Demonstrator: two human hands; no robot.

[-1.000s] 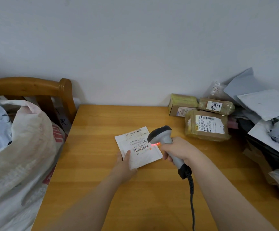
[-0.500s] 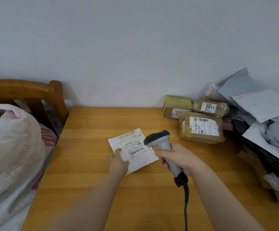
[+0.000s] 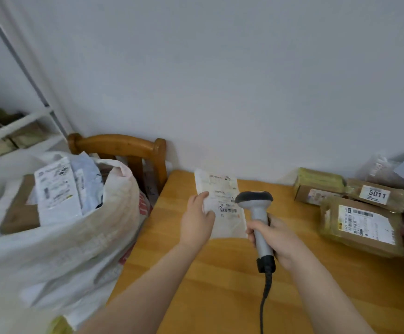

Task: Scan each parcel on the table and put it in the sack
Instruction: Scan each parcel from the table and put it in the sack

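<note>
The sack (image 3: 63,256) is standing open to the left of the table (image 3: 208,297), in front of a chair (image 3: 123,145), and its mouth is crowded with parcels rising above the rim. Three brown parcels (image 3: 362,225) are lying at the table's far right, well apart from the hands, and are judged to be awaiting scanning. The white parcel (image 3: 220,189) is being held tilted up over the table's far left, label toward the camera, between the sack and the scanner (image 3: 257,213). The step in hand is judged to be its transfer into the sack. To do this well, the person should be carrying the parcel leftward over the rim by its gripped edge. It should be released only once it is lying flat on the load or over a gap, since a thin mailer dropped on heaped contents is likely to slide off. The scanner should be held low and to the right, with its cable (image 3: 265,297) out of the crossing path. The left hand (image 3: 196,222) is gripping the parcel's left edge, thumb on the label face, other fingers hidden behind it, forearm reaching forward. The right hand (image 3: 275,239) is closed round the scanner's handle, holding it upright with the head in front of the parcel's right part. Whether a finger is resting on the trigger cannot be told.
</note>
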